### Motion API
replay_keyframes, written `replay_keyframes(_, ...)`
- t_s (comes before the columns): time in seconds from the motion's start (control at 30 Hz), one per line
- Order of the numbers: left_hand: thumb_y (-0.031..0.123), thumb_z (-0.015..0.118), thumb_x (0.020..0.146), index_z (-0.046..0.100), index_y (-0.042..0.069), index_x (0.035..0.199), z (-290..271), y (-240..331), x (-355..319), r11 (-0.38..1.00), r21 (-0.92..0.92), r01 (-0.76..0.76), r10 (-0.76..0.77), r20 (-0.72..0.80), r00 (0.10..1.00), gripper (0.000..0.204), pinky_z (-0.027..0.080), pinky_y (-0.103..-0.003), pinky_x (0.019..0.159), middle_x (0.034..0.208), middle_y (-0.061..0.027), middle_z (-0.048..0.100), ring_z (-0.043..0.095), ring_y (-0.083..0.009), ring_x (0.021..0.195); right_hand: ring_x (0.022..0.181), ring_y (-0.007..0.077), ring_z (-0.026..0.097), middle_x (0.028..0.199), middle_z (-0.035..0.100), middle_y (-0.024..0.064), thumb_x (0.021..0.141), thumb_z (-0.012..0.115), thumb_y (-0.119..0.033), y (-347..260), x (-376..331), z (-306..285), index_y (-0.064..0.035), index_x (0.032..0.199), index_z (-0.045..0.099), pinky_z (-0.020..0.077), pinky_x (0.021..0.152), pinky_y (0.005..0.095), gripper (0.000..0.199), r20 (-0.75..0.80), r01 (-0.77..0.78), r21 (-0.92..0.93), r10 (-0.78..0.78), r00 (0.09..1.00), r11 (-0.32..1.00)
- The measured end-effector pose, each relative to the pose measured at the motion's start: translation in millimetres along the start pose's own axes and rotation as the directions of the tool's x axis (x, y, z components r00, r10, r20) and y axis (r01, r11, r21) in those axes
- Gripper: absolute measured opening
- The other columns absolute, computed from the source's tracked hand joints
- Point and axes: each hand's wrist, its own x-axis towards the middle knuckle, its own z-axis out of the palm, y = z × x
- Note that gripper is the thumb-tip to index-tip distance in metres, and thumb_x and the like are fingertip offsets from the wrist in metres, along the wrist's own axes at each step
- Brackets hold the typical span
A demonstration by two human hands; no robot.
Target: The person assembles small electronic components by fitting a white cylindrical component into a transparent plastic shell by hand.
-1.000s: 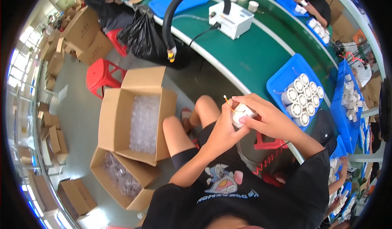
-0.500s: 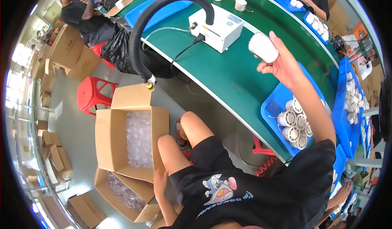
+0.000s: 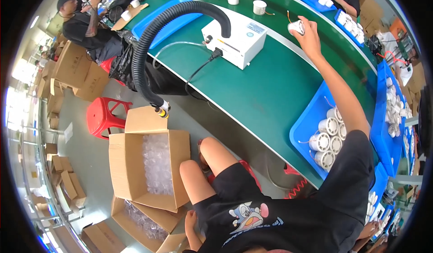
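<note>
right hand: my right hand (image 3: 310, 32) is stretched way out over the green bench (image 3: 266, 95), fingers wrapped around a small white round part (image 3: 296, 27). Grip is closed on it, and the part is up in the air over the far side of the belt, just past the white box machine (image 3: 234, 40).

left hand: my left hand (image 3: 191, 220) hangs down by my hip next to the lower box. Only a bit of it shows, so I honestly can't tell if it's open or curled, and I can't see anything in it.

white round part: held in my right hand only, not touching the bench. A thin wire seems to stick out of it, but it's too small to be sure.

blue tray: the blue tray (image 3: 306, 122) sits on the near edge of the bench under my right arm, loaded with more white round parts (image 3: 327, 138), some with wires.

hose: a fat black ribbed hose (image 3: 149, 41) arcs from the machine down off the bench edge, its tip hanging just above the open cardboard box (image 3: 135, 171).

boxes: that box holds clear plastic pieces (image 3: 157, 162), and a second cardboard box (image 3: 135, 228) sits right below it.

other stuff: a red stool (image 3: 103, 115) stands on the floor left of the boxes, and another person in black (image 3: 83, 25) sits at the far left end of the bench.
</note>
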Motion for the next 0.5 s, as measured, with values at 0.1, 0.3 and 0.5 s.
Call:
replay_keyframes(0.1, 0.025, 0.06, 0.092, 0.062, -0.002, 0.102, 5.7, -5.3, -1.1, 0.996, -0.006, 0.084, -0.084, 0.028, 0.996, 0.029, 0.052, -0.035, 0.067, 0.086, -0.0132, 0.068, 0.064, -0.0206, 0.069, 0.107, 0.0424, 0.056, 0.119, 0.053, 0.0217, 0.078, 0.075, -0.03, 41.7, 25.0, 28.3, -0.0083, 0.128, 0.046, 0.0494, 0.087, 0.0489, 0.062, -0.139, -0.044, -0.23, 0.012, 0.99, 0.972)
replay_keyframes(0.3, 0.023, 0.058, 0.093, 0.064, -0.003, 0.1, 27.9, -61.7, -8.4, 0.984, -0.128, 0.124, -0.119, 0.049, 0.992, 0.028, 0.051, -0.033, 0.071, 0.088, -0.0103, 0.068, 0.063, -0.0186, 0.075, 0.108, 0.048, 0.055, 0.124, 0.051, 0.0277, 0.082, 0.07, -0.038, 70.7, 45.6, 38.8, -0.009, 0.132, 0.046, 0.0468, 0.092, 0.0525, 0.062, 0.137, -0.027, -0.4, 0.089, 0.987, 0.916)
replay_keyframes(0.5, 0.023, 0.051, 0.096, 0.063, -0.001, 0.104, -24.5, -76.0, -61.3, 0.933, 0.044, -0.358, 0.36, -0.117, 0.926, 0.028, 0.048, -0.035, 0.078, 0.093, -0.0085, 0.066, 0.058, -0.0195, 0.083, 0.1, 0.0404, 0.06, 0.107, 0.061, 0.0224, 0.086, 0.066, -0.027, -15.0, -25.3, -99.6, -0.0059, 0.12, 0.059, 0.0497, 0.087, 0.0433, 0.04, 0.523, 0.293, -0.126, -0.187, 0.832, 0.948)
